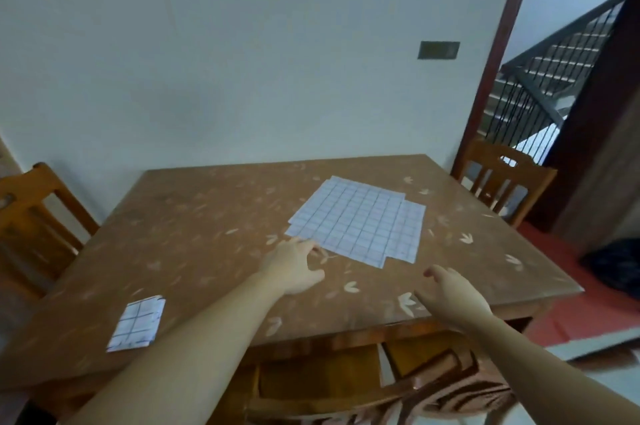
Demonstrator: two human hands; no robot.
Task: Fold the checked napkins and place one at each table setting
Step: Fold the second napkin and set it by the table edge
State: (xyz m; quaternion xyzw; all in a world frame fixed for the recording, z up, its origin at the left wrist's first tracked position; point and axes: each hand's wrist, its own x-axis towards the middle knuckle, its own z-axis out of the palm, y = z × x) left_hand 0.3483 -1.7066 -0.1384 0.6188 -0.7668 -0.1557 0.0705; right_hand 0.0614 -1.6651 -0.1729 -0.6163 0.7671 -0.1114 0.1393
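We see a brown table point(194, 216) with pale leaf shapes on its top. Its far edge runs along the white wall point(242, 61), and its near edge is close to us.

A stack of flat checked napkins point(360, 220) lies on the far right part of the table. They are not folded. The stack sits turned, so one corner points to us and one points to the wall. The sheets do not line up, and the lower ones peek out on the right side. There is bare table all round the stack, and it stays well away from the table edges.

One small folded napkin point(136, 325) lies near the left front edge, well apart from the stack. Its long side runs from us toward the wall, tipped a little to the right.

Our left hand point(294, 267) reaches to the near left corner of the stack. Its fingers are bent a little and the tips are right at the paper edge, but we cannot tell if they pinch it. Our right hand point(450, 296) is above the front right part of the table, fingers loose and spread, holding nothing.

Wooden chairs stand at the left point(31, 216), at the far right point(502, 178) and tucked in under the near edge point(346, 386). A doorway on the right shows stairs with a dark railing point(540, 78).
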